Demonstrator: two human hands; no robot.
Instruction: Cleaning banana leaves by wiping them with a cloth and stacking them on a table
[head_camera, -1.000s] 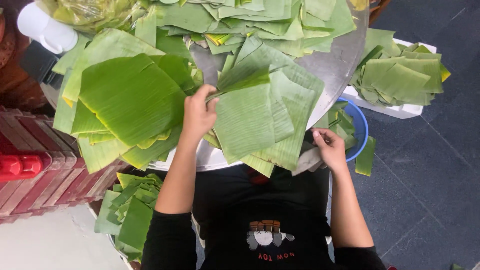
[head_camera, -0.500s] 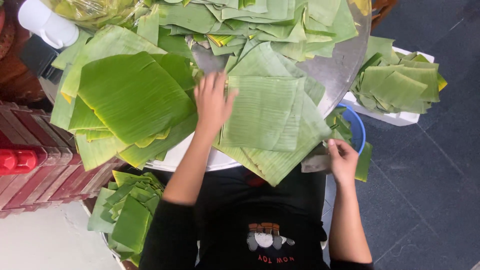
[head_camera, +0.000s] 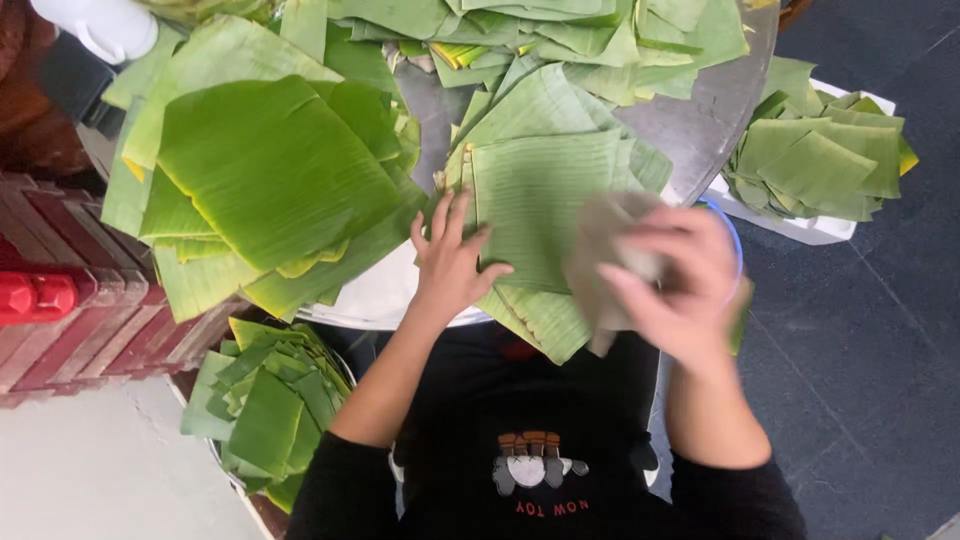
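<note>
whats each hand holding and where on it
The right hand grips a bunched grey cloth by its upper end. The left hand grips nothing, pressing flat on the left edge of the top banana leaf.

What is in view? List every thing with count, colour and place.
table: one, grey metal, round, centre top.
leaf: one, green, topmost at table front, under the left hand.
leaf stack: one, green, table left.
leaf heap: one, green, table back.
tray: one, white, right, holding leaves.
basin: one, lower left, holding leaves; colour hidden.
cloth: one, grey, in right hand.
crates: red, left; count unclear.
left hand: flat on leaf.
right hand: blurred, gripping cloth.
</note>
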